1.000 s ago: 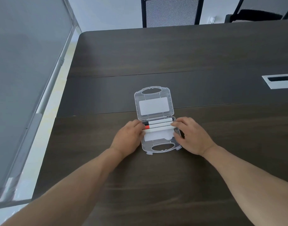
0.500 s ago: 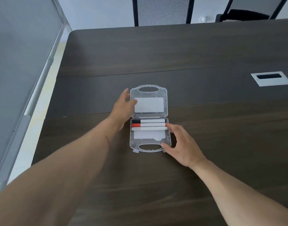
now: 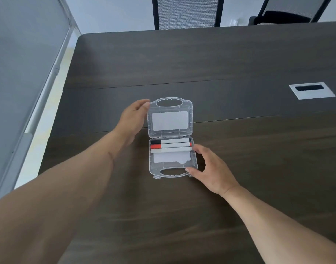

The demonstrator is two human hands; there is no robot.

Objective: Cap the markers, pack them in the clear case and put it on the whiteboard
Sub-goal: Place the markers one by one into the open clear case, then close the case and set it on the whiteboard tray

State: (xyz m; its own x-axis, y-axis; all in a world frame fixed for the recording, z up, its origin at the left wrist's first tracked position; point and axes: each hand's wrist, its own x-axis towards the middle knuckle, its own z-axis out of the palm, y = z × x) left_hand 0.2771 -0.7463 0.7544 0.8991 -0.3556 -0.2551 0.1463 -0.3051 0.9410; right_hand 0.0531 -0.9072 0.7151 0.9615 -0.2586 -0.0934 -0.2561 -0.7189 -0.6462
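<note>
The clear case (image 3: 195, 163) lies open flat on the dark table (image 3: 182, 63), its lid (image 3: 190, 119) folded away from me. Three capped markers lie side by side in the base by the hinge: a black-capped one (image 3: 171, 141), a red-capped one (image 3: 171, 145) and a pale grey one (image 3: 171, 150). My left hand (image 3: 132, 119) grips the lid's left edge, fingertips at its far left corner. My right hand (image 3: 212, 168) holds the base's right side, thumb on the front handle rim. A large grey whiteboard (image 3: 20, 73) stands at the left.
A silver cable port (image 3: 311, 90) is set into the table at the right. Two black mesh chairs (image 3: 186, 12) (image 3: 289, 10) stand behind the far edge. The whiteboard's frame and ledge (image 3: 27, 140) run along the table's left side.
My left hand left the markers and moved up to the lid's left edge and far corner. My right hand slid from the markers to the base's right side.
</note>
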